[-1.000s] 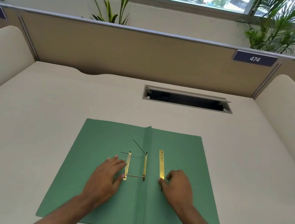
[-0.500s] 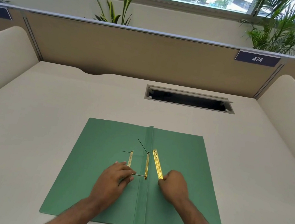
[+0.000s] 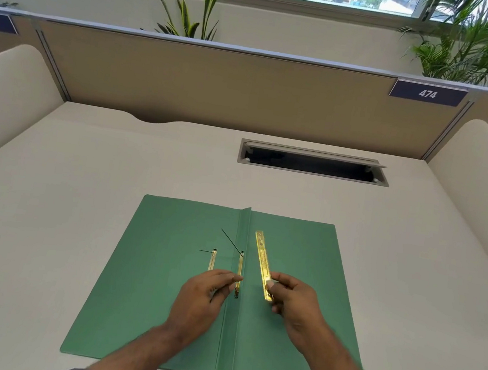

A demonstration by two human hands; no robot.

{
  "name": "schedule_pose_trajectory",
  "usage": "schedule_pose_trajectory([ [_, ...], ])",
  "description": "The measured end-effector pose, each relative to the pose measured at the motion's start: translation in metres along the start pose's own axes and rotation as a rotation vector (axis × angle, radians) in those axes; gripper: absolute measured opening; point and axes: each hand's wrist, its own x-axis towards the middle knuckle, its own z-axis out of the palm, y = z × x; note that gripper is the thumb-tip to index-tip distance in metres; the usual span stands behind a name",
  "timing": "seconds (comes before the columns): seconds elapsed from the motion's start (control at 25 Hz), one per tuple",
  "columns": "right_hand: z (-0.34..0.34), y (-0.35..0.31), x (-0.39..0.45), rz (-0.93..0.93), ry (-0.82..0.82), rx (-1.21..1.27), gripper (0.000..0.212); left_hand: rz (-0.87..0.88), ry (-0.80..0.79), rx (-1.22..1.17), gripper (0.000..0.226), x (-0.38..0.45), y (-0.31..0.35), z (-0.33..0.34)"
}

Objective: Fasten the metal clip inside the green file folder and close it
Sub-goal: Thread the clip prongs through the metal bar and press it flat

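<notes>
Green file folder (image 3: 166, 283) open flat on the counter (image 3: 78, 193), both hands at the clip parts.

We see the folder lying open in the lower centre of the frame, its spine fold running up the middle. The right hand (image 3: 297, 308) pinches the lower end of the loose gold metal bar (image 3: 262, 259) between thumb and fingers, with the bar tilted up toward the upper left over the right flap. The left hand (image 3: 204, 301) has its fingers drawn narrow, pinched at the prong (image 3: 239, 270) standing beside the spine. A second prong (image 3: 212, 260) stands just left of it, on the left flap.
</notes>
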Motion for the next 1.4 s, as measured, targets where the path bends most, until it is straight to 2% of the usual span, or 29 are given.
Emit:
schedule_pose_trajectory([
  [0.12, 0.003, -0.008, -0.006, 0.055, -0.163, 0.208, 0.019, -0.023, -0.035, -0.019, 0.02, 0.002, 0.006, 0.009],
  [0.32, 0.009, -0.015, -0.014, 0.049, -0.319, 0.296, 0.021, 0.024, -0.062, 0.059, 0.02, 0.012, 0.014, 0.016],
  [0.8, 0.008, -0.014, -0.009, 0.005, -0.34, 0.211, 0.014, 0.054, -0.076, 0.067, 0.02, 0.014, 0.02, 0.02],
  [0.96, 0.014, -0.01, -0.01, 0.007, -0.334, 0.241, 0.021, 0.042, -0.126, 0.04, 0.017, 0.017, 0.013, 0.013],
  [1.08, 0.016, -0.005, -0.011, 0.047, -0.326, 0.313, 0.03, -0.029, -0.157, -0.059, 0.022, 0.02, 0.014, 0.009],
  [1.24, 0.014, 0.001, -0.014, 0.017, -0.295, 0.248, 0.03, -0.239, -0.183, -0.378, 0.038, 0.03, 0.021, 0.001],
  [1.4, 0.014, 0.003, -0.015, -0.015, -0.295, 0.148, 0.029, -0.492, -0.143, -0.639, 0.021, 0.042, 0.026, -0.012],
])
